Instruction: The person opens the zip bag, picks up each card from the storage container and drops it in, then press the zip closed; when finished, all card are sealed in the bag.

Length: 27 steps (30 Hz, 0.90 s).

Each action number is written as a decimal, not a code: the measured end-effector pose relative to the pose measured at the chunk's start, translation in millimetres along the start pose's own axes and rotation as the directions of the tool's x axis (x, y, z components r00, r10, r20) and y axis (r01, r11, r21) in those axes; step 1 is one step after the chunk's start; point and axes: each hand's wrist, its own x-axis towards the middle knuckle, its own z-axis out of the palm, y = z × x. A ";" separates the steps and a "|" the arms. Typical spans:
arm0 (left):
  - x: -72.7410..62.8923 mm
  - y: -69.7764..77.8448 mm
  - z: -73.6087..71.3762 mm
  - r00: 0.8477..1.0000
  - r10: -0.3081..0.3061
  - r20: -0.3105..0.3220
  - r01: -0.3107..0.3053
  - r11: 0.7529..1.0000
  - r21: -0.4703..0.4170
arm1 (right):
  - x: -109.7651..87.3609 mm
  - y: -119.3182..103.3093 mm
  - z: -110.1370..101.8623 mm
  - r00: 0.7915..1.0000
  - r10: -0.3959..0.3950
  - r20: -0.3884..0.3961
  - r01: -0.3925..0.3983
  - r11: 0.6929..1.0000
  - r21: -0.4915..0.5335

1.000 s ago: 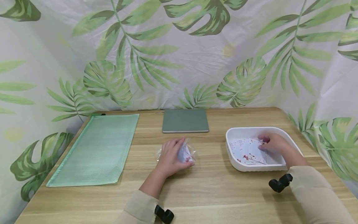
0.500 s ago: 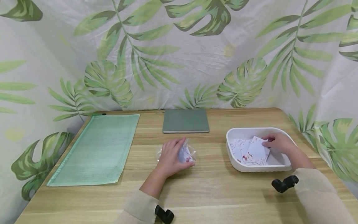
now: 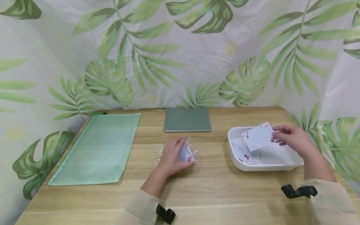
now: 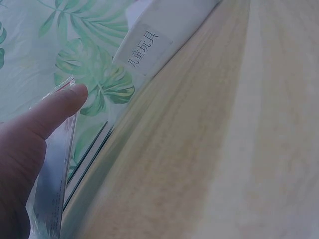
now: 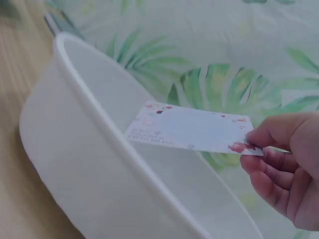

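My right hand [image 3: 292,139] pinches a white card [image 3: 258,136] by its right edge, fingers curled beneath. Red floral corners and small print show on the card [image 5: 194,130], which is raised over the white plastic basin [image 3: 271,167]. Several more printed cards [image 3: 239,149] lie in the basin's left part. Near the table's middle my left hand [image 3: 172,156] grips a clear plastic bag [image 3: 192,150] with printed cards inside. In the left wrist view its thumb [image 4: 60,109] lies over the bag's edge; the palm hides much of the bag.
A dark green notebook [image 3: 187,120] lies at the back middle of the wooden table [image 3: 213,193]. On the left is a flat mint-green mesh zip pouch [image 3: 97,150]. A leaf-print curtain [image 3: 180,56] hangs behind the table. The basin bears a label [image 4: 144,47].
The right hand has lifted one card from the pile, raising it above the basin's rim and moving slightly right. The left hand keeps its grip on the bag in place.
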 end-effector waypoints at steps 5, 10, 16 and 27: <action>-0.3 0.0 -0.5 1.000 -0.002 -0.002 0.002 1.000 0.004 | -9.1 -19.6 12.8 0.997 -0.056 -0.055 0.060 0.996 0.068; -0.1 0.0 -0.3 1.000 -0.001 -0.003 0.001 1.000 -0.007 | -13.8 -39.0 39.2 0.985 -0.109 -0.134 0.135 0.969 0.205; 0.3 0.4 -0.1 1.000 0.006 -0.007 -0.006 1.000 -0.015 | -16.1 -60.8 85.0 0.974 -0.101 -0.205 0.163 0.936 0.313; 0.8 2.1 -2.2 1.000 -0.006 0.010 0.006 1.000 -0.014 | -19.1 -87.6 151.7 0.985 -0.031 -0.171 0.091 0.931 0.353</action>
